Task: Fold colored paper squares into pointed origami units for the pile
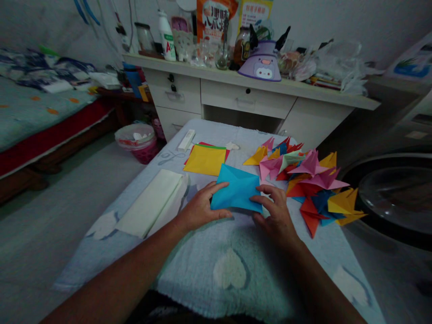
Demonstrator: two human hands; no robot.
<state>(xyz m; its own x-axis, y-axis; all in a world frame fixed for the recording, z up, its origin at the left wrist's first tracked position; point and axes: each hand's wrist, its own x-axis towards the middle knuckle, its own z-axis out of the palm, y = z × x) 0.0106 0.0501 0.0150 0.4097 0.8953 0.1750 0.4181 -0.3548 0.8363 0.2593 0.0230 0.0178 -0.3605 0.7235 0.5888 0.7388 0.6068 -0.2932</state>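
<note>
A blue sheet of origami paper (238, 186), with crease lines across it, is held between both hands over the cloth-covered table (195, 270). My left hand (205, 203) grips its left edge, fingers on top and thumb along the near side. At the right edge my right hand (274, 208) has its fingertips on the paper and its thumb below. Just beyond lies a stack of coloured paper (205, 159) with a yellow sheet on top. Several folded paper cranes (312, 164) in pink, red, yellow and blue are heaped to the right.
A folded white cloth or paper (151, 202) lies left of my hands, with a small white box (186, 140) farther back. Behind the table stands a white desk (249, 92) crowded with jars and bags. A pink bin (145, 150) is on the floor; a front-loading washer (398, 198) stands right.
</note>
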